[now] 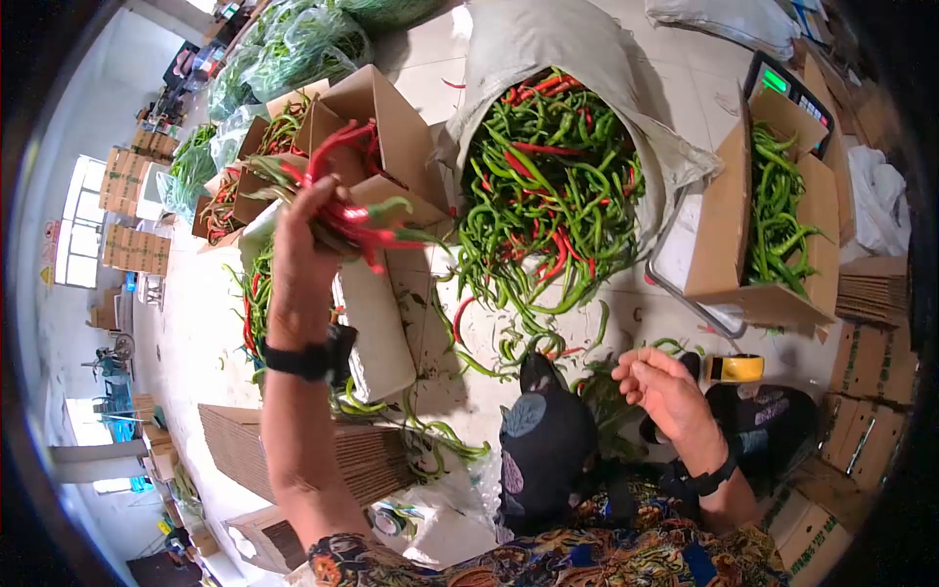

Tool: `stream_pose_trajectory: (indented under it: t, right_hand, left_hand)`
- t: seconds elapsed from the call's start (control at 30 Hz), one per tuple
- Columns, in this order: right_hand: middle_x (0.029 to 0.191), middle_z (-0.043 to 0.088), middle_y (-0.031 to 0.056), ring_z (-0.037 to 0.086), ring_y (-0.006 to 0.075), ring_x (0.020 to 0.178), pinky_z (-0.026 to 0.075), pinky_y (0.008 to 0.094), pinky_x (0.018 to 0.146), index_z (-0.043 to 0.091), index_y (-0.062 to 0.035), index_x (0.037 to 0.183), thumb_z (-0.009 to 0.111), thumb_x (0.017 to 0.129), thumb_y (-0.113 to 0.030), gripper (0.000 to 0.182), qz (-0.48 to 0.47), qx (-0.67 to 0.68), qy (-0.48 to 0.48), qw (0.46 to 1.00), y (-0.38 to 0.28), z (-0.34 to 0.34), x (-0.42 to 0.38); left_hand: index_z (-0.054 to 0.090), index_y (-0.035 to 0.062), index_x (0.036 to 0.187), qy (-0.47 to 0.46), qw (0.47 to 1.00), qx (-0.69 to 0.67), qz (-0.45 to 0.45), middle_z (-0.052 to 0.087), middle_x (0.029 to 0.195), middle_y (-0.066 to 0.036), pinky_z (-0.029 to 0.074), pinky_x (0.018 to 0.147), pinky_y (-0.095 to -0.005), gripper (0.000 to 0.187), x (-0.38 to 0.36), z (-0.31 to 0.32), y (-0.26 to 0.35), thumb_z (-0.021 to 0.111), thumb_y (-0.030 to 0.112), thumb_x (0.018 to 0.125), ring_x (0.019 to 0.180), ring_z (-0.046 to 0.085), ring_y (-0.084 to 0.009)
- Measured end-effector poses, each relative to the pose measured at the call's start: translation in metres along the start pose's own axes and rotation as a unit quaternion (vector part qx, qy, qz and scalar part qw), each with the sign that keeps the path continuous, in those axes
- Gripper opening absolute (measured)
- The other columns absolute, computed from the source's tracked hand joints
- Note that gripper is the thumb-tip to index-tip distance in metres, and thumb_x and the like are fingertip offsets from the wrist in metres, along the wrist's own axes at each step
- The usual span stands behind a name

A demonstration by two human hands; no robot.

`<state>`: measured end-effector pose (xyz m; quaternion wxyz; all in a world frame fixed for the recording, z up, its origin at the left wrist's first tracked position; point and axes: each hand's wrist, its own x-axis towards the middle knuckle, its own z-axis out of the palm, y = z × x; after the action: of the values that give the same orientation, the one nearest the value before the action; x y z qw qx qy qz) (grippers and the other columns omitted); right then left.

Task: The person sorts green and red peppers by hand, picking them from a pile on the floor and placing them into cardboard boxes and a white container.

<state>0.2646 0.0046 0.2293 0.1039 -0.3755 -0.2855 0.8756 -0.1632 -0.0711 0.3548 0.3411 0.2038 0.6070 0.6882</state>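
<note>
My left hand point(311, 220) is raised at the left and closed round a bunch of red peppers point(342, 210), some with green parts, in front of an open cardboard box point(396, 132). My right hand point(665, 389) hovers over my lap at the right, fingers curled, thumb near the fingertips; whether anything small is between them cannot be made out. Ahead lies a big whitish sack point(548, 39), its mouth open, with green and red peppers point(553, 186) spilling onto the floor.
At the right, a cardboard box point(719, 230) holds green peppers, near a scale with a green display point(775, 80). A yellow tape roll point(740, 368) lies by my knee. Flattened cardboard point(367, 458) is stacked at the lower left. Plastic bags point(293, 54) stand behind.
</note>
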Motion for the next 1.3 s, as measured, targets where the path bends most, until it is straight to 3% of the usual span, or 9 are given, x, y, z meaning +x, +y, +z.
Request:
stream_pose_trajectory:
  t: [0.3, 0.37, 0.43, 0.5, 0.57, 0.67, 0.97, 1.13, 1.3]
  right_hand:
    - [0.093, 0.062, 0.0054, 0.055, 0.0117, 0.078, 0.044, 0.0244, 0.069, 0.057, -0.0016, 0.111, 0.053, 0.094, -0.016, 0.022, 0.061, -0.003, 0.061, 0.996, 0.036, -0.027, 0.05]
    - [0.092, 0.062, 0.0048, 0.055, 0.0116, 0.078, 0.044, 0.0243, 0.07, 0.057, -0.0015, 0.111, 0.053, 0.094, -0.016, 0.023, 0.073, -0.022, 0.093, 0.993, 0.04, -0.031, 0.059]
    - [0.094, 0.062, 0.0048, 0.055, 0.0114, 0.078, 0.045, 0.0246, 0.071, 0.057, -0.0012, 0.111, 0.052, 0.095, -0.016, 0.023, 0.094, -0.017, 0.116, 0.989, 0.045, -0.038, 0.064]
    - [0.095, 0.062, 0.005, 0.056, 0.0114, 0.079, 0.045, 0.0247, 0.071, 0.057, -0.0012, 0.111, 0.052, 0.095, -0.017, 0.023, 0.114, -0.015, 0.117, 0.986, 0.057, -0.05, 0.071]
    - [0.096, 0.062, 0.0052, 0.056, 0.0111, 0.079, 0.045, 0.0247, 0.07, 0.057, -0.0015, 0.111, 0.052, 0.095, -0.018, 0.024, 0.122, -0.028, 0.122, 0.985, 0.061, -0.054, 0.073]
    - [0.095, 0.062, 0.0045, 0.056, 0.0108, 0.078, 0.046, 0.0238, 0.068, 0.057, -0.002, 0.112, 0.052, 0.095, -0.018, 0.023, 0.137, -0.041, 0.143, 0.979, 0.072, -0.069, 0.077]
    - [0.105, 0.064, 0.0095, 0.061, 0.0165, 0.09, 0.048, 0.0299, 0.077, 0.057, -0.0023, 0.117, 0.052, 0.095, -0.024, 0.031, 0.134, -0.208, 0.154, 0.957, 0.117, -0.117, 0.093]
    - [0.113, 0.062, 0.009, 0.059, 0.0154, 0.098, 0.046, 0.0293, 0.084, 0.057, -0.004, 0.119, 0.055, 0.094, -0.026, 0.034, 0.186, -0.177, 0.146, 0.955, 0.11, -0.115, 0.088]
    - [0.12, 0.056, 0.0051, 0.052, 0.0133, 0.108, 0.045, 0.032, 0.092, 0.052, -0.0044, 0.128, 0.058, 0.093, -0.035, 0.047, 0.107, -0.144, 0.079, 0.981, 0.111, -0.079, 0.104]
  left_hand:
    - [0.064, 0.0026, 0.104, 0.003, 0.958, 0.272, 0.094, 0.067, 0.088, -0.01, 0.052, 0.067, -0.0302, 0.021, 0.147, -0.087, 0.019, 0.061, 0.016, 0.087, 0.077, 0.064, -0.0168]
    - [0.065, 0.0044, 0.104, 0.148, 0.932, 0.33, 0.041, 0.067, 0.091, -0.009, 0.051, 0.073, -0.028, 0.021, 0.16, -0.092, 0.009, 0.059, 0.013, 0.086, 0.076, 0.063, -0.0174]
    - [0.066, 0.0031, 0.102, 0.015, 0.802, 0.53, 0.274, 0.067, 0.089, -0.006, 0.05, 0.073, -0.0287, 0.021, 0.152, -0.102, -0.056, 0.057, 0.014, 0.087, 0.076, 0.062, -0.0172]
    - [0.065, -0.0004, 0.102, -0.023, 0.946, 0.321, 0.04, 0.065, 0.093, -0.006, 0.049, 0.074, -0.0281, 0.022, 0.081, -0.027, -0.109, 0.061, 0.015, 0.087, 0.079, 0.06, -0.013]
    - [0.061, 0.0003, 0.114, -0.116, 0.946, 0.302, -0.006, 0.065, 0.105, -0.007, 0.048, 0.082, -0.0296, 0.031, 0.035, -0.019, -0.185, 0.065, 0.015, 0.087, 0.092, 0.06, -0.0166]
    - [0.061, -0.0041, 0.111, -0.079, 0.953, 0.234, -0.178, 0.068, 0.095, -0.006, 0.048, 0.083, -0.0271, 0.027, -0.034, -0.022, -0.287, 0.062, 0.009, 0.087, 0.088, 0.062, -0.014]
    - [0.061, 0.0041, 0.103, -0.093, 0.765, 0.637, 0.003, 0.063, 0.091, -0.017, 0.046, 0.074, -0.046, 0.033, -0.138, 0.011, -0.425, 0.072, 0.019, 0.075, 0.087, 0.059, -0.036]
    - [0.065, 0.0021, 0.088, -0.087, 0.862, 0.497, -0.055, 0.065, 0.082, -0.016, 0.048, 0.069, -0.0422, 0.02, -0.124, 0.027, -0.44, 0.07, 0.019, 0.077, 0.075, 0.062, -0.0324]
    - [0.063, -0.0027, 0.086, -0.13, 0.937, 0.25, -0.207, 0.063, 0.075, -0.007, 0.046, 0.062, -0.0263, 0.018, -0.146, 0.098, -0.377, 0.071, 0.013, 0.081, 0.066, 0.056, -0.0114]
